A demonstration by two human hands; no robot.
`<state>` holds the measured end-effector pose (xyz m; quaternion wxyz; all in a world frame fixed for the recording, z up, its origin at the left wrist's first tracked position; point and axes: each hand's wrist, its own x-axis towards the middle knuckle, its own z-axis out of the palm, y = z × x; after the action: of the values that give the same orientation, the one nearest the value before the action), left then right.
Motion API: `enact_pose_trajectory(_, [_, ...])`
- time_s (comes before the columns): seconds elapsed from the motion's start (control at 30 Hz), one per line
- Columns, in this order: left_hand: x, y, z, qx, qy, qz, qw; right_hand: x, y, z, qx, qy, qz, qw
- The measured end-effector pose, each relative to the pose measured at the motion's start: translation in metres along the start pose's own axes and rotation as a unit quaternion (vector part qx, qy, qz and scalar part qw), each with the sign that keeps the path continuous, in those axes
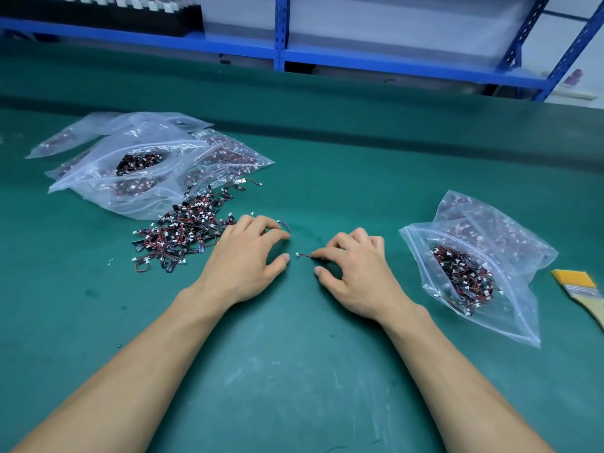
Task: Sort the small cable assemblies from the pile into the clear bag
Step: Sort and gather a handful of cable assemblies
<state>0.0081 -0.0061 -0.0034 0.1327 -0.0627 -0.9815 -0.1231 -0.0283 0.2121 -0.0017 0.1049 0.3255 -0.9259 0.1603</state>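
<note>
A loose pile of small cable assemblies [186, 228], black tabs with red-black wires and white plugs, lies on the green mat left of centre. My left hand [245, 256] rests at the pile's right edge, its fingers curled over one assembly [283, 224] whose wire loops out past the fingertips. My right hand [354, 273] is beside it and pinches another assembly [304, 255], with the white plug sticking out to the left. An open clear zip bag [474, 273] part filled with assemblies lies to the right of my right hand.
Several clear bags [147, 165] holding more assemblies lie behind the pile at the left. A yellow-bristled brush [580, 289] sits at the right edge. A blue metal shelf frame [281, 34] runs along the back of the green table [294, 371].
</note>
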Motion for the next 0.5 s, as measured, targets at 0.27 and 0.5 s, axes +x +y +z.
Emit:
enact_pose_trajectory(0.27, [0.000, 0.005, 0.002, -0.010, -0.019, 0.025, 0.999, -0.001, 0.004, -0.001, -0.003, 0.009, 0.017, 1.000])
enact_pose_trajectory(0.5, [-0.006, 0.018, 0.005, -0.059, -0.050, 0.085, 0.993, -0.002, 0.011, -0.003, 0.024, 0.054, 0.044, 0.997])
